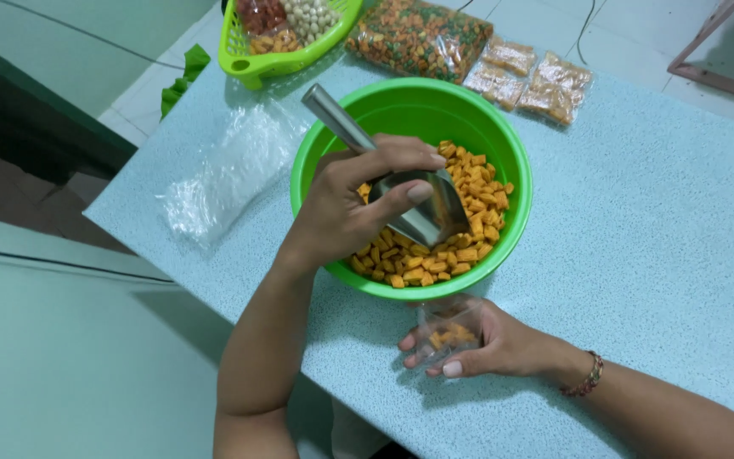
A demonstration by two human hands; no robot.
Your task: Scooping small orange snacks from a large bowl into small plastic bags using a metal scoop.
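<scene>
Partly hidden by the left hand (346, 212), a metal scoop (422, 208) dips into the green bowl (316, 153) of orange snacks (469, 229); the right hand (490, 344) grips a small clear bag (448, 327), contents blurred.

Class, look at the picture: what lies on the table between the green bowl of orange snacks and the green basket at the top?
In the head view, the scoop's metal handle pokes over the green bowl rim toward the green basket; otherwise bare table.
</scene>
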